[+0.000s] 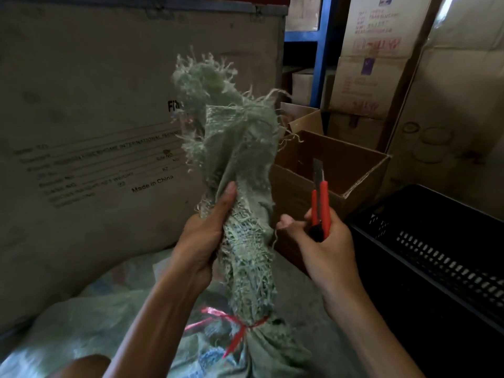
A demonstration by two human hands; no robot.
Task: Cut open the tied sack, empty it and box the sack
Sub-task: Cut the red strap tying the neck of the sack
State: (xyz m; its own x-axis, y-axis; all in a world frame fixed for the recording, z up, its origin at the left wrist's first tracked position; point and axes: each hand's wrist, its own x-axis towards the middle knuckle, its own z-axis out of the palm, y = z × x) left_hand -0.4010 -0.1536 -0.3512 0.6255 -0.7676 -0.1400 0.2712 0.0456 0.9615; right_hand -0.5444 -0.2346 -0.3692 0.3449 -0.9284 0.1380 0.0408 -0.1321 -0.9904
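A pale green woven sack (240, 148) stands in front of me, its frayed neck pulled upright. A red string (240, 324) is tied tightly around the neck low down, just above the bulging body of the sack. My left hand (203, 241) grips the gathered neck about halfway up. My right hand (324, 246) is to the right of the neck, apart from it, and holds a red utility knife (319, 197) with the blade out and pointing up. An open brown cardboard box (362, 170) sits behind the knife.
A large printed carton (95, 118) fills the left. A black slotted plastic crate (436, 241) stands at the right. Stacked cartons (381, 64) and a blue rack post (324, 36) rise behind. Grey floor (305, 293) shows between the sack and the crate.
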